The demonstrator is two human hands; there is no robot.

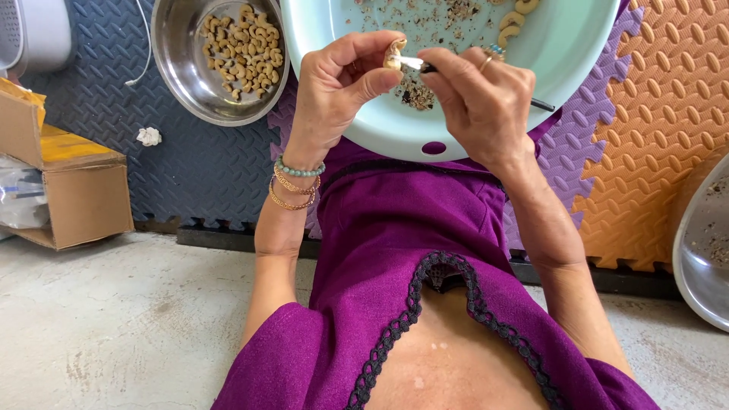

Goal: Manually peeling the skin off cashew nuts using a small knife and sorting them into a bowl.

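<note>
My left hand (334,83) pinches a pale cashew nut (394,55) between thumb and fingers, above a light green plastic basin (395,133) on my lap. My right hand (482,99) grips a small knife with a dark handle (542,105); its blade tip (410,62) touches the nut. Bits of brown skin and a few cashews (512,23) lie in the basin. Bracelets circle my left wrist, and a ring sits on a right finger.
A steel bowl (178,76) with several peeled cashews stands at the upper left on dark foam mats. A cardboard box (76,197) sits at left, another metal bowl (695,258) at the right edge. Purple and orange mats lie right; concrete floor is nearest me.
</note>
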